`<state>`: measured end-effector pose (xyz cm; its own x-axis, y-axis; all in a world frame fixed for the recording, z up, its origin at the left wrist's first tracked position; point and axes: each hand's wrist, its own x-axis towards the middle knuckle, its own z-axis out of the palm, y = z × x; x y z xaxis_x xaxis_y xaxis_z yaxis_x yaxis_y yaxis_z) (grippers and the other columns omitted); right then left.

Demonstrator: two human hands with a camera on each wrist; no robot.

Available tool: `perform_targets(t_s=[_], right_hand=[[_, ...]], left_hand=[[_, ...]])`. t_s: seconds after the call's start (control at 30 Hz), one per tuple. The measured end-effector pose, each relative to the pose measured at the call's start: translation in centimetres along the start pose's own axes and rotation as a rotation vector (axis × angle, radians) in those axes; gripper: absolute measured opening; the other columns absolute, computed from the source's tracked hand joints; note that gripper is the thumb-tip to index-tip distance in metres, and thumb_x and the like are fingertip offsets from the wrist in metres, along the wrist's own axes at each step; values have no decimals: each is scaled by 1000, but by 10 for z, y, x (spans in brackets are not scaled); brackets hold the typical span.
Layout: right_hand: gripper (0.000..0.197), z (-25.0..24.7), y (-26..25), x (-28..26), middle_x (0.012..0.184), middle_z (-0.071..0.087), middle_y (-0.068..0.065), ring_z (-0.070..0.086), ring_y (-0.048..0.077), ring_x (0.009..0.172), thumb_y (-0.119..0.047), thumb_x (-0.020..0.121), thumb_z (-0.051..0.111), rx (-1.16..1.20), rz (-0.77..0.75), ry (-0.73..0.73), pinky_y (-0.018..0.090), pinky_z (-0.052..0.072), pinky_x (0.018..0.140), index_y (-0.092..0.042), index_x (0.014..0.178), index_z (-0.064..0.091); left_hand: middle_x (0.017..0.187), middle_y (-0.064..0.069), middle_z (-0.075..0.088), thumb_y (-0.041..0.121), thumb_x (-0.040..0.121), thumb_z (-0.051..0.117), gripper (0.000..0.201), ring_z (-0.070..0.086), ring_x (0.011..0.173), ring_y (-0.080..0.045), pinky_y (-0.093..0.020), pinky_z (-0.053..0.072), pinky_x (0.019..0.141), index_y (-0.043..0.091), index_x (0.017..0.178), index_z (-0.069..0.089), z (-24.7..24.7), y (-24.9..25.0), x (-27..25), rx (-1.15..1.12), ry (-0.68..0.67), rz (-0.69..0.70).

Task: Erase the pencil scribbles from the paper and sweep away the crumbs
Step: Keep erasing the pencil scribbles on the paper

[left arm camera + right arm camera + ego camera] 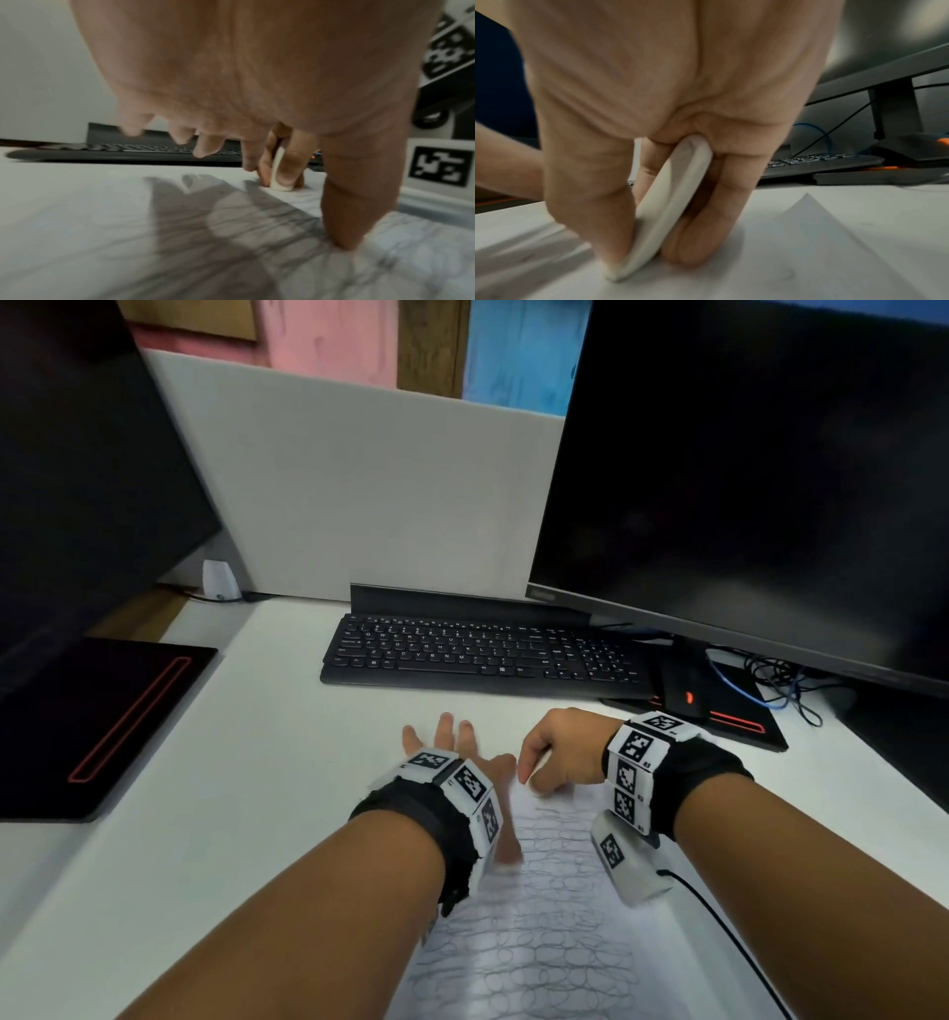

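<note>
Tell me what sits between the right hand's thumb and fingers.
A white eraser, pinched by the right hand, its lower end on the paper; clearest in the right wrist view.

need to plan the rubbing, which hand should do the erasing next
Right. The right hand already pinches the eraser with its tip on the paper; the left hand lies spread, thumb pinning the sheet.

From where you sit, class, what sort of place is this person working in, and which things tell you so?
Most likely an office desk or computer workstation. A black keyboard lies on the white desk, a large dark monitor stands at the right with another screen at the left, and a grey partition runs behind.
</note>
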<state>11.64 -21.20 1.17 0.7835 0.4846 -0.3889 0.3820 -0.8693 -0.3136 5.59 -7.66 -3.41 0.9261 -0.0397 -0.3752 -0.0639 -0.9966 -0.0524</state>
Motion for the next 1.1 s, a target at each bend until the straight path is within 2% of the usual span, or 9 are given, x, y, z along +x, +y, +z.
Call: perform_targets(t_s=[0.07,0.13,0.2,0.3,0.4,0.5,0.8,0.93,1.1], right_hand=[[14,1,-1,-1,73,67,-16,55,-5,64,-14,79,74,2,5,7,12,40,56,-26,87,76],[14,1,-1,-1,68,65,-17,55,-6,60,-13,79,75,2,12,13,9,40,52,-22,90,77],[16,1,2,1,73,67,-14,57,-4,63,-14,77,77,8,35,36,10,42,52,-19,93,78],[14,2,3,3,83,74,-7,62,3,71,-14,75,78,45,61,39,15,46,57,-18,89,78],[12,5,5,1,67,68,-15,57,-6,57,-15,74,77,49,29,-12,8,40,48,-22,84,77],[10,1,10,2,73,70,-13,58,-5,62,-16,74,77,65,15,20,3,36,45,-23,81,77],[8,-2,11,0,85,75,-8,64,4,75,-17,75,76,20,10,6,12,42,57,-24,80,76],[9,2,7,-1,74,71,-8,60,0,63,-17,75,77,31,-13,-85,5,39,47,-19,84,77],[9,1,13,0,86,75,-6,63,4,74,-18,74,75,34,4,-3,15,43,60,-26,79,75]], left_hand=[[159,-17,6,65,69,68,97,-4,147,-41,-65,9,114,32,148,23,0,11,4,-26,-19,28],[139,-17,34,69,59,70,91,29,133,-41,-59,34,106,28,135,40,-2,17,5,-82,-68,31],[117,-9,45,76,52,68,91,42,115,-33,-52,43,97,25,125,47,-4,19,6,-71,-58,50],[112,-4,39,79,53,69,91,37,116,-28,-49,42,98,28,126,47,-7,16,4,-38,-33,28],[106,-3,30,76,57,72,88,34,113,-25,-46,44,96,32,129,46,-12,17,0,-49,-35,16],[107,-2,27,72,58,76,91,32,116,-26,-46,46,96,34,134,43,-15,14,-5,-98,-49,24],[104,-1,24,75,59,73,97,31,117,-27,-47,44,96,42,142,36,-16,12,-5,-66,-74,57],[102,-1,25,76,57,74,91,26,103,-23,-44,44,94,42,136,42,-16,11,-4,-87,-66,53],[106,-1,24,74,59,74,95,29,121,-28,-47,44,97,44,142,37,-16,11,-4,-96,-78,57]])
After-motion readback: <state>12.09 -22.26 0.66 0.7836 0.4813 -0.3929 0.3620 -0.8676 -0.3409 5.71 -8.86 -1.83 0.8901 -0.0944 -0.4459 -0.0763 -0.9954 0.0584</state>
